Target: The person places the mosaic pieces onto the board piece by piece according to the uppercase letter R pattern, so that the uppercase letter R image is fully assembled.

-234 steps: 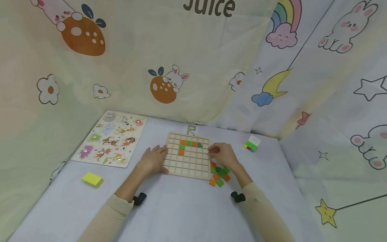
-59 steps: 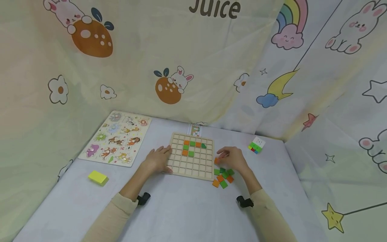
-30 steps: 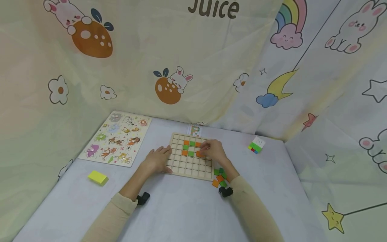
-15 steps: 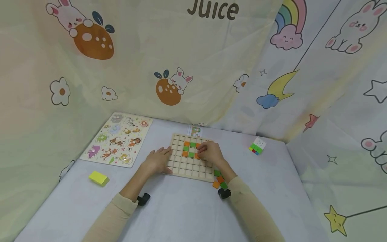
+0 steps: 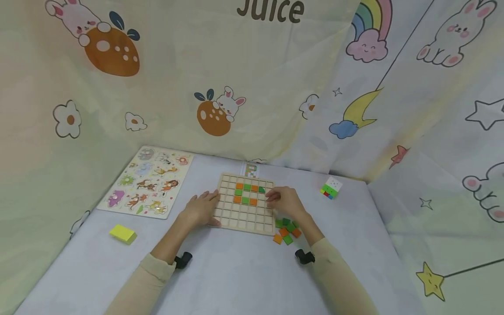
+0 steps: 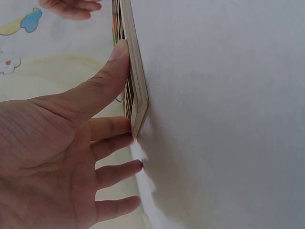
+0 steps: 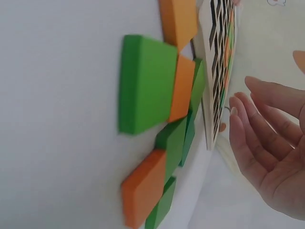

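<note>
The grid board (image 5: 244, 217) is positioned flat on the surface (image 5: 236, 271), between the two hands. Its left edge is contacted by the left hand (image 5: 200, 209); the fingers (image 6: 116, 174) are extended and spread, and the thumb is laid along the near edge at the left corner. The right hand (image 5: 287, 202) is held at the right edge of the board, with its fingertips overlapping the right-hand columns in the head view. Its fingers (image 7: 271, 94) are loosely bent, and nothing is gripped; whether the board is touched by them cannot be determined.

Seated tiles (image 5: 245, 201) are arranged in the grid as follows: orange, green, orange and a rounded dark green piece in the upper row; one green at the left below; orange, green and orange in the lower row. Loose tiles (image 5: 290, 227), orange and green, are grouped beside the near right corner of the board, below the right hand.

The word "Juice" is printed in dark lettering (image 5: 270, 11) on the cloth backdrop (image 5: 271, 78). A coloured pattern is carried by a card (image 5: 252, 169) located behind the board; any text on it is too small to be read.
</note>
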A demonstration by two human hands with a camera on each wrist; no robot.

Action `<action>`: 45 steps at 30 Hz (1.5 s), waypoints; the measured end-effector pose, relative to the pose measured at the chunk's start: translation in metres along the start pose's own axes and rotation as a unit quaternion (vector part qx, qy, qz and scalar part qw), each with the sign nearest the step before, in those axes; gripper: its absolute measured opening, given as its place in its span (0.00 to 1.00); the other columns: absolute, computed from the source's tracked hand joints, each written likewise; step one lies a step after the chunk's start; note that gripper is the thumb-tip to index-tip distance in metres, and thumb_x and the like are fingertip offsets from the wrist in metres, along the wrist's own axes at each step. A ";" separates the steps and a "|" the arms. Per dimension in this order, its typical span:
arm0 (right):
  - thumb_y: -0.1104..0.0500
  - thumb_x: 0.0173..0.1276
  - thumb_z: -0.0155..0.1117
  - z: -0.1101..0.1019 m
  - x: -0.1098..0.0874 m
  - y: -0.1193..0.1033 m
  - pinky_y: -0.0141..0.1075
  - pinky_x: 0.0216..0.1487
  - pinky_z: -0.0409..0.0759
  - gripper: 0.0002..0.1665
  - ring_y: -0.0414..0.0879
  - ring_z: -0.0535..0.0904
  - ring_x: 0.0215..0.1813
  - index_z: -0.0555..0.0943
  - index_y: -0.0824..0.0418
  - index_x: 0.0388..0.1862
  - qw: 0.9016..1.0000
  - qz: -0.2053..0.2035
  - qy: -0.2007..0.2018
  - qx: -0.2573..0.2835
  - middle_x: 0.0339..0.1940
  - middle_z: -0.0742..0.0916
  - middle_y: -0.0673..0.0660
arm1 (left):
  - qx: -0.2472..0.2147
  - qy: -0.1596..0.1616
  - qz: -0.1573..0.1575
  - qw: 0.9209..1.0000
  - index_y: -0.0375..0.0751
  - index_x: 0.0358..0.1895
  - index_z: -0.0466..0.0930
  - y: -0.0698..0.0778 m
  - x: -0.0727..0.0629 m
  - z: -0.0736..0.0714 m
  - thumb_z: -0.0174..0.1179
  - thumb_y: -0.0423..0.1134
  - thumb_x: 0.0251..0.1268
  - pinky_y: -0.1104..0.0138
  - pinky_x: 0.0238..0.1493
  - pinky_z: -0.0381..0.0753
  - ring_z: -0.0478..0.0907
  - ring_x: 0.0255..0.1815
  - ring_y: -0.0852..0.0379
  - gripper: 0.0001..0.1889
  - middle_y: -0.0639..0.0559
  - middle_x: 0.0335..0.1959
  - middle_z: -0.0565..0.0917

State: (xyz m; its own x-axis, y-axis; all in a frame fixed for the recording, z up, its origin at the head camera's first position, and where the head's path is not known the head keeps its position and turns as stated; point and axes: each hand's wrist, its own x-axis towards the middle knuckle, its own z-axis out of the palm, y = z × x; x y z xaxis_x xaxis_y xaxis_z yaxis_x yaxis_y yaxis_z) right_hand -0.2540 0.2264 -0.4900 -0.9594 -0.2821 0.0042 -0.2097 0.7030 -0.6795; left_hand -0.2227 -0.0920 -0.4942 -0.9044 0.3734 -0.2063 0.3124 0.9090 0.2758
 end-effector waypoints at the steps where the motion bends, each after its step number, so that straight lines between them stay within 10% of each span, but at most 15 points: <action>1: 0.64 0.64 0.78 -0.001 -0.003 0.002 0.40 0.44 0.88 0.14 0.42 0.87 0.39 0.89 0.62 0.49 1.000 0.000 -0.002 -0.004 0.37 0.91 0.52 | 0.003 0.000 0.000 1.000 0.29 0.79 0.61 0.000 0.000 0.000 0.80 0.55 0.51 0.32 0.77 0.57 0.55 0.82 0.32 0.57 0.37 0.83 0.59; 16: 0.64 0.57 0.84 -0.010 -0.042 0.011 0.39 0.44 0.87 0.25 0.42 0.84 0.39 0.87 0.59 0.54 0.998 0.039 -0.019 -0.055 0.39 0.91 0.53 | 0.016 -0.004 -0.011 1.000 0.30 0.79 0.61 0.000 0.001 -0.001 0.80 0.56 0.50 0.34 0.78 0.55 0.54 0.83 0.33 0.57 0.38 0.83 0.59; 45: 0.65 0.54 0.84 -0.016 -0.058 0.026 0.37 0.35 0.82 0.20 0.44 0.80 0.35 0.90 0.56 0.46 0.994 0.085 0.003 -0.072 0.31 0.86 0.49 | 0.001 -0.001 0.001 1.000 0.28 0.79 0.62 0.002 -0.004 -0.002 0.79 0.54 0.53 0.34 0.78 0.56 0.55 0.82 0.32 0.55 0.36 0.82 0.60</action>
State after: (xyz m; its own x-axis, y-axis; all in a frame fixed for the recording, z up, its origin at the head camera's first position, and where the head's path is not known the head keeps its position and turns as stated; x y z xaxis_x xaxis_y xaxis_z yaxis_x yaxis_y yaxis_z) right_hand -0.2065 0.2717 -0.4968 -0.9842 -0.1483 -0.0972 -0.0692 0.8260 -0.5594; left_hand -0.2191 -0.0923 -0.4908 -0.9031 0.3761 -0.2074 0.3153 0.9085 0.2744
